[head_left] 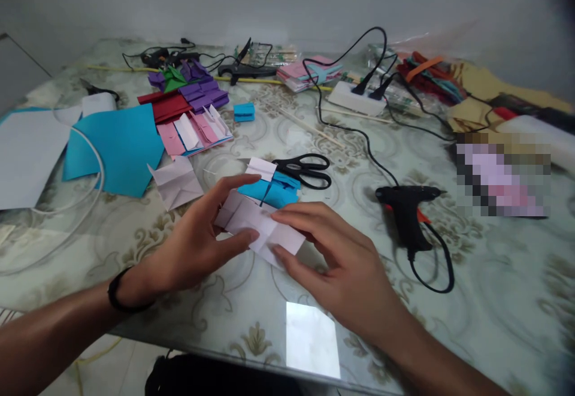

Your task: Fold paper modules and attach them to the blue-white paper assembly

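Note:
Between my two hands is a folded piece of pale paper (pixel 256 222), creased and held just above the table. My left hand (pixel 197 234) has its thumb on the paper's face and its index finger stretched along the far side. On the right edge, my right hand (pixel 336 258) pinches the paper between thumb and fingers. Right behind it lie folded blue paper pieces (pixel 287 187) with a small white piece (pixel 262 169) on top. Black-handled scissors (pixel 308 165) rest beside these, their blades partly covered. A creased pale sheet (pixel 176 183) sits left of my left hand.
A black glue gun (pixel 406 210) stands at right, its cord running to a white power strip (pixel 358 97). Blue sheets (pixel 117 147), a white sheet (pixel 36 150) and folded purple pieces (pixel 204 94) lie at left. Wooden sticks (pixel 314 128) lie mid-table.

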A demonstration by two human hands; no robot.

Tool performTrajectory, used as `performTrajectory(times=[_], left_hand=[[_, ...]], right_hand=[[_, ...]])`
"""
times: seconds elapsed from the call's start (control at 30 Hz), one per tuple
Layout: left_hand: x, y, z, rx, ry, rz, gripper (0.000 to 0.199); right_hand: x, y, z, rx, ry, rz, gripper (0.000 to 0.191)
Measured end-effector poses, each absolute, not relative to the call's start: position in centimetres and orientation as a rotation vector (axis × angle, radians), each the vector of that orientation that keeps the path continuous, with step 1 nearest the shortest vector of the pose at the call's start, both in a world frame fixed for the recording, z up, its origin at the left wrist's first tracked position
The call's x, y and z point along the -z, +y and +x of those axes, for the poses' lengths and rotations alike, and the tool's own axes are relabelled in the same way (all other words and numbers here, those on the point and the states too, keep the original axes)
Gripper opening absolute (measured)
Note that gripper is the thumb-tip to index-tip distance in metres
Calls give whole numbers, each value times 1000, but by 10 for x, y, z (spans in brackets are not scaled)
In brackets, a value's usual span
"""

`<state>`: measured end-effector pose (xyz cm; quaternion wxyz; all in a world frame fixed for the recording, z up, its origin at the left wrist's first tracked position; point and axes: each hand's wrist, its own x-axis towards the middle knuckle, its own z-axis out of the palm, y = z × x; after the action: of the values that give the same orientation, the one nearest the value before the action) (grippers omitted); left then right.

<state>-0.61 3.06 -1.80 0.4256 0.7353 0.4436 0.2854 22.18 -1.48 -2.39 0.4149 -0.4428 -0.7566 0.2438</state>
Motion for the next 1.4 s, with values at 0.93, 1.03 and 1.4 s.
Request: performTrajectory(times=[0.93, 1.03, 1.4], left_hand=[[24, 33, 1, -851, 1174, 1985, 20], [23, 31, 1, -909, 1226, 2003, 20], [27, 27, 8, -753, 1164, 1769, 37]], right_hand=[[37, -15, 217, -975, -1745, -1134, 49], [35, -18, 214, -1071, -1666, -1190, 47], [30, -15, 204, -1578, -1451, -1325, 18]])
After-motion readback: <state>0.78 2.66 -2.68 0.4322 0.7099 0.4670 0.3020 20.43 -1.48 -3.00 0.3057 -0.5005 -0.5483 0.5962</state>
